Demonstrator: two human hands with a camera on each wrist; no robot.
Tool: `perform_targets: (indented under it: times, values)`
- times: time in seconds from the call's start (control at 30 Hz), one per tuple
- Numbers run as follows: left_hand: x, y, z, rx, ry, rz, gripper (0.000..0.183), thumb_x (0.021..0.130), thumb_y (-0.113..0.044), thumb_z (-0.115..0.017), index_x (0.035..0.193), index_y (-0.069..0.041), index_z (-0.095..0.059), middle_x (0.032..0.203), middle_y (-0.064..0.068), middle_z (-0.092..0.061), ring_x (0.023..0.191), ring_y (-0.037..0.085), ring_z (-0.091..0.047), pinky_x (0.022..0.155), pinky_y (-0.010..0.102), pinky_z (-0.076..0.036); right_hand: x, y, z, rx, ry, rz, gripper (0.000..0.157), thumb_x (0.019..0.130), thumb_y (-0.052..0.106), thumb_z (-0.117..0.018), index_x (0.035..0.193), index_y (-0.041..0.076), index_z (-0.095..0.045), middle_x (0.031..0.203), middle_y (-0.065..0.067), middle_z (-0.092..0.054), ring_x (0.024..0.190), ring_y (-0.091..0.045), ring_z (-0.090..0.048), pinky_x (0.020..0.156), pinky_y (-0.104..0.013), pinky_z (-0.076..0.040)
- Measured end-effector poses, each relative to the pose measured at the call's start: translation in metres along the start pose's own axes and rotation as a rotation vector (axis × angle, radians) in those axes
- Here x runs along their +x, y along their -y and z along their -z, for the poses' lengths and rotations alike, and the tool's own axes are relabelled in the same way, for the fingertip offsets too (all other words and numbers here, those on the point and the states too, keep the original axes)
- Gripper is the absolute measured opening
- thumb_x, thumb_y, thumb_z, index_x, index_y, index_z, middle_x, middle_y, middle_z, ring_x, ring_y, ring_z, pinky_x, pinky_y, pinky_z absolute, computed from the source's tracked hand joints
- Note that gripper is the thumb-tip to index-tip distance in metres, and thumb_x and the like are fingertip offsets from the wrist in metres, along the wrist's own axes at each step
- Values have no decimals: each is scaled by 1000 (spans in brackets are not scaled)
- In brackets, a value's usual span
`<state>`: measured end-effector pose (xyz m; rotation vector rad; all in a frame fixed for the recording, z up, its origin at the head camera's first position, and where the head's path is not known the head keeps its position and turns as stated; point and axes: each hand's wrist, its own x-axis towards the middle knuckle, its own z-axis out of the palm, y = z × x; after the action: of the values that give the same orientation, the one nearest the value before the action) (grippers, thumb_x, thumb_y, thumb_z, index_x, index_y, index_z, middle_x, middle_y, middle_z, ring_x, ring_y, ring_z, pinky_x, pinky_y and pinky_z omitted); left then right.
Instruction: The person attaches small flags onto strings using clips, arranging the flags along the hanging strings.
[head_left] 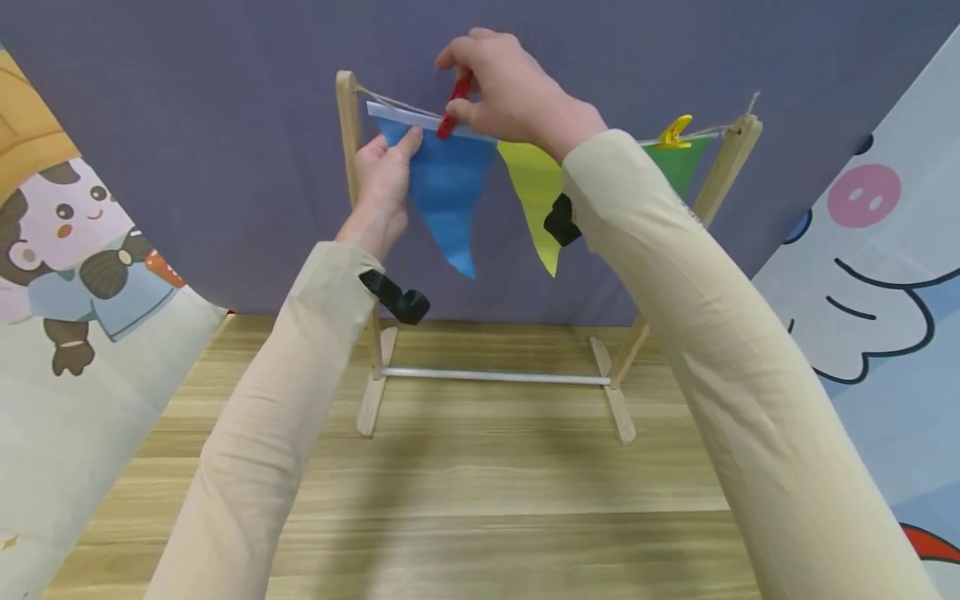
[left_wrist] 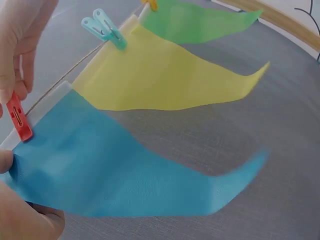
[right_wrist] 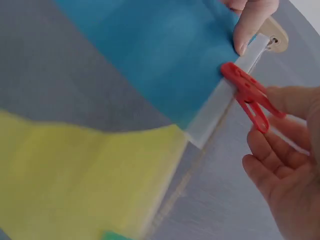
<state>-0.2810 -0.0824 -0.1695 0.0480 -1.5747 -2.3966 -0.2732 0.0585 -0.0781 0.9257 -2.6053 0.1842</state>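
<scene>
A blue pennant (head_left: 450,183) with a white top band hangs along a string (head_left: 390,102). My left hand (head_left: 381,179) pinches its upper edge near the left end, thumb in front. A red clothespin (right_wrist: 246,90) sits across the white band near the middle of that edge. My right hand (head_left: 517,87) holds the clothespin by its handles, thumb on one and a fingertip at the other. To the right hang a yellow pennant (left_wrist: 160,70) under a light teal clothespin (left_wrist: 105,29) and a green pennant (head_left: 678,162) with a yellow clothespin (head_left: 675,133).
The string runs between two wooden posts (head_left: 347,125), the right post (head_left: 727,171) partly behind the right sleeve. A white rod (head_left: 495,377) joins their feet above a wood-grain surface (head_left: 480,492). A grey-purple cloth (head_left: 262,167) stands behind, with cartoon-printed panels at both sides.
</scene>
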Motion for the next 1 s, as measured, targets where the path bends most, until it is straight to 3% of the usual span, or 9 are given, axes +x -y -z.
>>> perform_targets:
  times: [0.07,0.23,0.4,0.53,0.83,1.0]
  values:
    - [0,1,0,-3,3,5,20,91,-17,-63,105,-3,-66,105,6,-67,96,15,-60,82,22,-47,-1,-2,-4,91,-40,-54,47,95,20,-54,138,5,-43,117,-13,-52,101,-19,-48,92,-21,-43]
    - [1,4,1,-29,7,-14,12,91,-14,-63,96,-4,-66,93,5,-67,87,13,-60,78,21,-47,-1,-4,-13,314,-132,-168,45,92,21,-59,134,7,-48,117,-7,-55,99,-12,-50,88,-14,-43]
    - [3,6,2,-35,7,-45,8,90,-13,-63,92,-5,-66,83,0,-64,80,11,-58,74,21,-46,1,-1,-20,527,-189,-250,40,91,21,-61,128,8,-55,116,-6,-58,101,-12,-53,88,-14,-43]
    - [2,5,2,0,1,-46,12,90,-14,-63,96,-4,-67,89,2,-65,85,11,-58,77,21,-46,3,1,-23,662,-208,-303,40,88,22,-64,126,9,-58,115,-6,-60,98,-13,-54,88,-15,-44]
    - [2,5,2,32,-2,-25,21,90,-15,-64,106,-1,-67,105,8,-67,97,16,-60,83,23,-46,5,4,-28,515,-202,-231,36,91,20,-61,124,7,-60,109,-5,-61,90,-8,-51,82,-15,-44]
    - [2,6,1,35,-8,-7,21,90,-15,-65,106,-1,-67,103,8,-67,94,16,-61,80,23,-48,4,4,-31,532,-201,-245,41,91,23,-61,129,10,-56,113,-4,-60,95,-8,-52,83,-14,-44]
